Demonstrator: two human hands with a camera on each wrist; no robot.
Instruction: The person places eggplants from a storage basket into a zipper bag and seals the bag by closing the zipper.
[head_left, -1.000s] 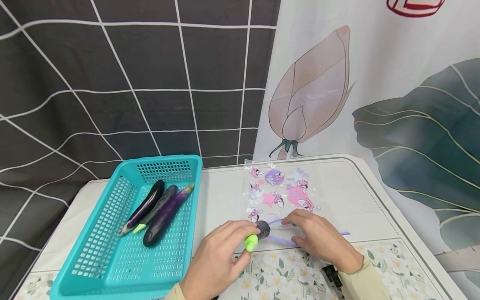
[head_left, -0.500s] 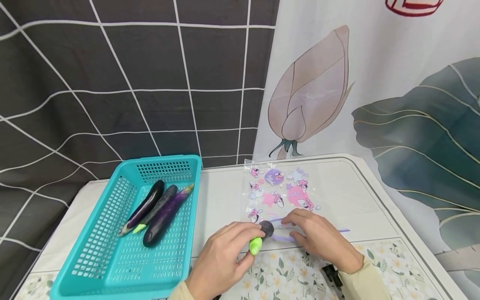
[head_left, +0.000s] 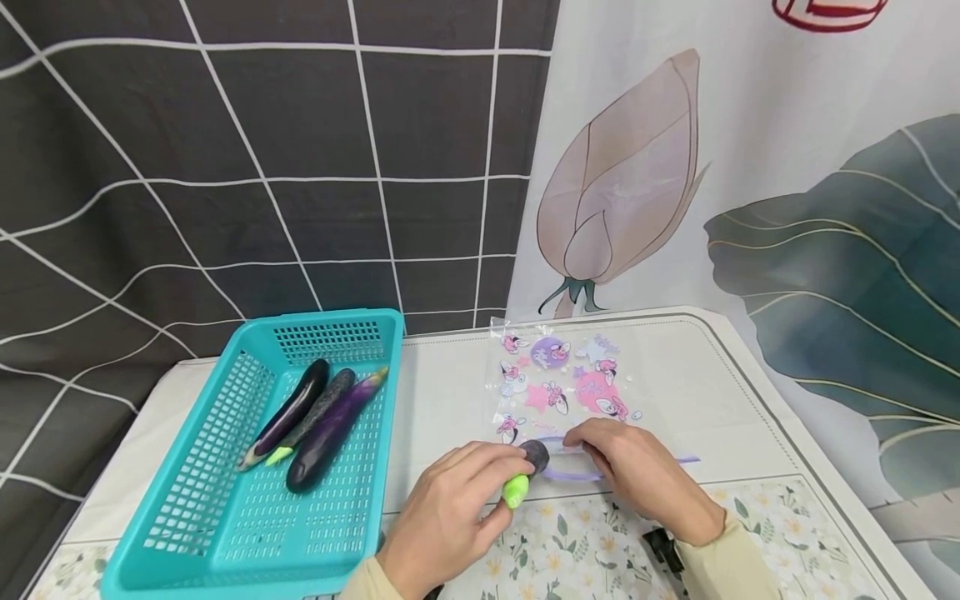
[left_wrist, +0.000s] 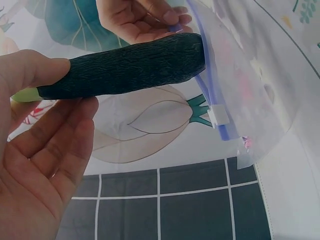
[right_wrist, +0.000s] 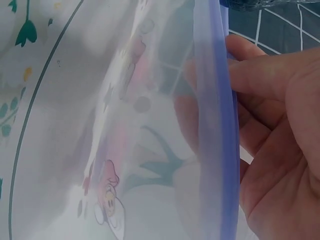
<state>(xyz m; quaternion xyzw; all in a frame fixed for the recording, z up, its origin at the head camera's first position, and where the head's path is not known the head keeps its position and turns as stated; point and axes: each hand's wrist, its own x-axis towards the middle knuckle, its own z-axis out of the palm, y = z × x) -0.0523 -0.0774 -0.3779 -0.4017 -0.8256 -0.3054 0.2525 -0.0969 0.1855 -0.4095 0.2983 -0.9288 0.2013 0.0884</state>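
Cucumber (left_wrist: 130, 67) in your left hand (head_left: 453, 504), its blunt dark end right up at the mouth of the bag! Widest things first: dark grid-lined cloth (head_left: 315, 150) fills the back on the left, pale flower-printed cloth (head_left: 772, 150) on the right, and in front of them comes your white table (head_left: 450, 392), floral-patterned along the near side. Over to the left sits the turquoise basket (head_left: 255, 517), and to its right, lying flat on the table, the clear printed bag (head_left: 566, 383), purple-edged mouth towards you, the two strips parted.

Now your hands, one either side of that mouth. Your right hand (head_left: 641, 475) has curled fingers pinching the bag's purple edge (right_wrist: 227, 150), with fingertips showing through the film. Your left has the cucumber between thumb and fingers near the stem end, fingers only partly bent, gripping it. Whether the cucumber's tip is past the purple strip, I can't tell.

Down in the basket, three lie slantwise, side by side: a plump eggplant (head_left: 336, 435) on the right, a slimmer eggplant (head_left: 291, 414) on the left, a second cucumber (head_left: 317, 414) between. Smallest of all: your cucumber's light-green tip (left_wrist: 26, 95) and the white slider (left_wrist: 218, 115) on the purple strip.
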